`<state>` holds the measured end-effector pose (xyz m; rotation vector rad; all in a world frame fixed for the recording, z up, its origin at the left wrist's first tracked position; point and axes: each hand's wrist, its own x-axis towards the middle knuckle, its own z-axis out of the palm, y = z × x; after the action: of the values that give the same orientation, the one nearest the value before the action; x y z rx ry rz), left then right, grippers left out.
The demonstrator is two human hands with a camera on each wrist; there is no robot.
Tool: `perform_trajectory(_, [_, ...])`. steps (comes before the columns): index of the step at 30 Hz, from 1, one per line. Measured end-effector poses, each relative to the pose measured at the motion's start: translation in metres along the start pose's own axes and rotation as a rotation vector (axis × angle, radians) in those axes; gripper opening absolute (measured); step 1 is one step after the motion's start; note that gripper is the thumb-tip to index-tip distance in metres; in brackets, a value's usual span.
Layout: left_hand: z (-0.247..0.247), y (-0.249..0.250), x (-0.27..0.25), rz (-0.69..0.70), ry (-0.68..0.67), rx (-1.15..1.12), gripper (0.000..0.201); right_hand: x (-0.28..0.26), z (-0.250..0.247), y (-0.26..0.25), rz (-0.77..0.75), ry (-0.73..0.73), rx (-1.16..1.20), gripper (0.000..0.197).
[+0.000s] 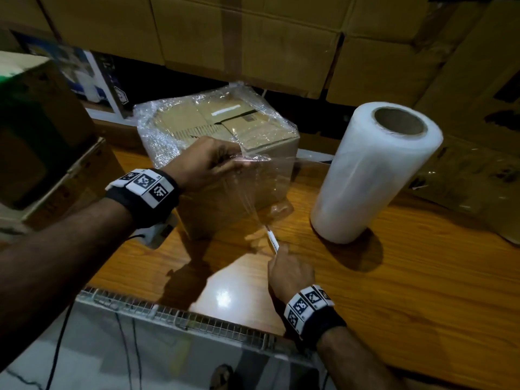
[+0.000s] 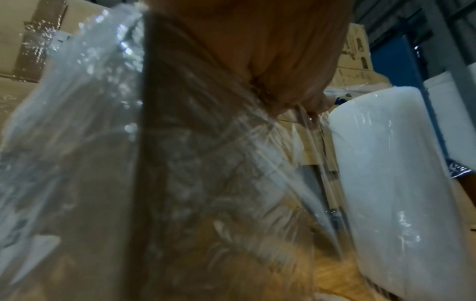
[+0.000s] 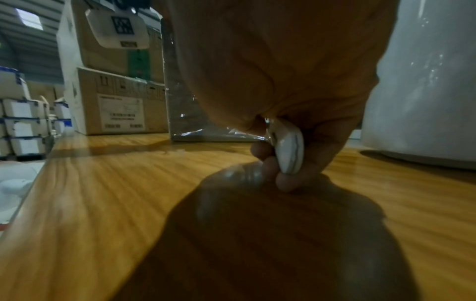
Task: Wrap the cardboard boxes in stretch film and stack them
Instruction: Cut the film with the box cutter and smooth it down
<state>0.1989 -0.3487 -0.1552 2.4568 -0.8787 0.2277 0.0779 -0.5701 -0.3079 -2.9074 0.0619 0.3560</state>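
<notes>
Table: wood top (image 1: pixel 394 291), cartons stacked behind
Box: I see box (image 1: pixel 225 128) centre, film-covered, roll (image 1: pixel 374 175) upright to its right
Left hand: my left hand (image 1: pixel 205 161) pinches film (image 1: pixel 267 181) at box's near top edge
Right hand: right hand (image 1: pixel 291 273) grips small white cutter (image 3: pixel 289 150)
Key relation: taut film runs up-and-away from cutter, sheet spanning box to roll; right nearer

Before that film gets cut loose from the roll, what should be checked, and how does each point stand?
1. Left hand grips the film at the box top edge: ok.
2. Right hand holds the small white cutter: ok.
3. Film stretched taut between box and roll: ok.
4. Roll upright on the table: ok.
5. Box fully covered on all sides: cannot tell.
6. Cutter's blade out: cannot tell.
</notes>
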Motion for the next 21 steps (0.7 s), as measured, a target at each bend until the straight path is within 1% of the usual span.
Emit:
perform_trajectory(5, [-0.001,-0.001,-0.002,0.001,-0.017,-0.037,0.016,-0.01,-0.005,0.0,0.007,-0.078,-0.15,0.032])
perform_trajectory(8, [-0.002,0.002,-0.004,-0.005,-0.021,-0.057,0.014,-0.017,-0.007,-0.001,0.044,-0.106,-0.123,0.027])
perform_trajectory(11, [-0.001,0.002,-0.004,-0.026,-0.011,-0.077,0.022,-0.028,-0.003,0.005,0.048,-0.119,-0.072,0.026])
perform_trajectory(15, [0.0,0.0,-0.004,-0.057,-0.001,-0.086,0.024,-0.045,0.003,0.015,0.074,-0.121,0.013,0.028])
perform_trajectory(18, [-0.001,0.0,-0.003,-0.05,-0.007,-0.093,0.028,-0.059,0.011,0.022,0.061,-0.126,0.026,0.029])
perform_trajectory(21, [-0.003,0.002,-0.003,-0.047,0.015,-0.114,0.034,-0.065,0.009,0.029,0.078,-0.117,0.015,0.027])
